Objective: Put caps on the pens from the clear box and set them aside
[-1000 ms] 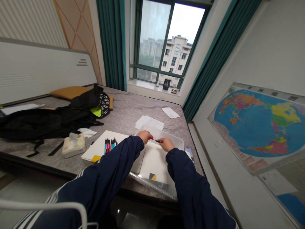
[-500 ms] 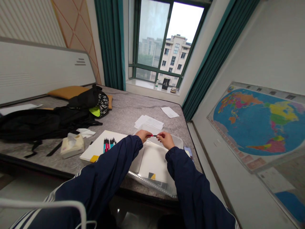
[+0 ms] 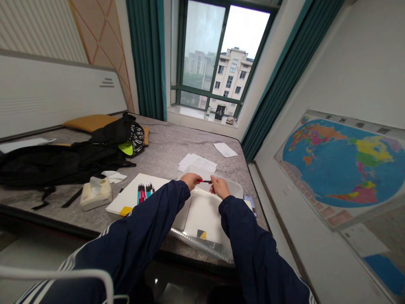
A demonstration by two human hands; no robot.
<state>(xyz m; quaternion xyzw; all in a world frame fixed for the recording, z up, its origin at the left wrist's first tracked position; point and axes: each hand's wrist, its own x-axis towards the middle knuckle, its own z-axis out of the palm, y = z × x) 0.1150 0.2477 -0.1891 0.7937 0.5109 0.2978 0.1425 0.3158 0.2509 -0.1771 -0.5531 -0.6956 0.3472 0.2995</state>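
Note:
Above a clear plastic bin [image 3: 236, 185], a red and black pen [image 3: 206, 181] lies sideways between my two hands. My left hand [image 3: 191, 180] is closed on its red end. The fingers of my right hand [image 3: 220, 187] pinch its black end. Under my hands, a white box [image 3: 204, 213] with a grey and yellow corner mark sits in the bin. To the left, several blue, red and black pens [image 3: 145, 192] lie in a row on another white box [image 3: 126, 198], partly behind my left sleeve.
A tissue pack [image 3: 96, 195] and a black backpack [image 3: 63, 162] lie on the grey mattress [image 3: 171, 139] at left. Loose white papers [image 3: 198, 161] lie beyond the bin, another sheet [image 3: 225, 149] farther right. A wall map [image 3: 341, 160] hangs at right.
My right hand has shifted slightly right along the pen, and more of the pen's black part shows. My left hand stays nearly in place.

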